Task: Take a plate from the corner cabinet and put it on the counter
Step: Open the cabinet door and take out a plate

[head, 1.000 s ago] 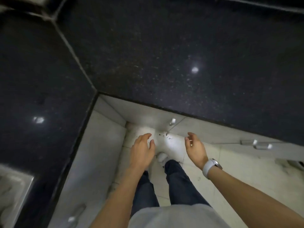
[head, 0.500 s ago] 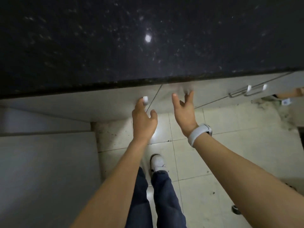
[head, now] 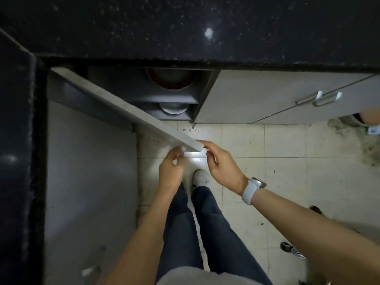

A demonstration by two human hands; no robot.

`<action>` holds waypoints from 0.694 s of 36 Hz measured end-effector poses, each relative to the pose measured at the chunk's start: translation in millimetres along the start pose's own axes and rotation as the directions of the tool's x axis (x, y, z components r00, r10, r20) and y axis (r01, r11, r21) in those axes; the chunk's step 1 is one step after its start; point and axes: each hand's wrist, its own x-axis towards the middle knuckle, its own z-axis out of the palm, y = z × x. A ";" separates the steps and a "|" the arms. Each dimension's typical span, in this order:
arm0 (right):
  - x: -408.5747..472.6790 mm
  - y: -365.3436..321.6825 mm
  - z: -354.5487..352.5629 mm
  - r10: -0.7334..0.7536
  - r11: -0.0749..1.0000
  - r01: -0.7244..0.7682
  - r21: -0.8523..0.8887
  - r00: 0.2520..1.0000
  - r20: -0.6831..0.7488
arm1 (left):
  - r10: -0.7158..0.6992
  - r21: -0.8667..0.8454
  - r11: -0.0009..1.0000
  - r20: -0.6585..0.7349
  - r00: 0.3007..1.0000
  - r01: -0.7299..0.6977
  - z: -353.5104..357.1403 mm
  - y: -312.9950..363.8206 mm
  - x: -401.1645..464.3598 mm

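Note:
The corner cabinet's grey door (head: 123, 105) stands swung out toward me, under the black speckled counter (head: 185, 27). My left hand (head: 170, 171) is curled on the small handle at the door's free end. My right hand (head: 222, 167), with a white watch on its wrist, pinches the door's end corner. Inside the cabinet, a round dish with a reddish rim (head: 170, 79) sits on the upper shelf. Below it, a metal plate (head: 173, 110) lies on the lower shelf. Both dishes are only partly visible in the dark.
A shut grey cabinet with two bar handles (head: 316, 98) adjoins on the right. Another counter run (head: 14, 140) and its grey cabinet front (head: 88, 182) line the left side. My legs and a white shoe (head: 201, 177) stand on the stained tile floor (head: 287, 161).
The cabinet door, shut half a second ago, has been pulled open toward me. Both hands came back with its free end, and the shelves and dishes came into sight.

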 end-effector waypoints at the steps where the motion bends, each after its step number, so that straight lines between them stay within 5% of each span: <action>1: -9.5 -1.3 6.1 0.000 1.000 0.000 -0.009 0.999 0.050 | -0.026 -0.054 0.998 -0.078 0.997 0.021 -8.9 -2.7 -11.5; 7: -37.3 -15.3 44.2 -0.061 0.997 0.075 -0.025 0.936 0.347 | 0.016 -0.286 0.950 -0.348 0.937 -0.123 -54.3 3.2 -74.9; 11: -32.3 -21.7 62.5 -0.039 0.996 0.070 -0.056 0.903 0.428 | 0.097 -0.145 0.976 -0.390 0.916 -0.165 -71.9 0.6 -88.1; 19: -0.8 -16.7 50.8 0.137 0.991 -0.131 -0.039 0.950 0.279 | 0.067 0.200 0.979 -0.531 0.845 0.047 -81.6 -6.9 -90.6; 25: 36.0 6.1 37.4 0.218 0.974 -0.224 0.041 0.969 0.113 | 0.309 0.580 0.814 -0.497 0.811 0.045 -53.1 2.2 -71.4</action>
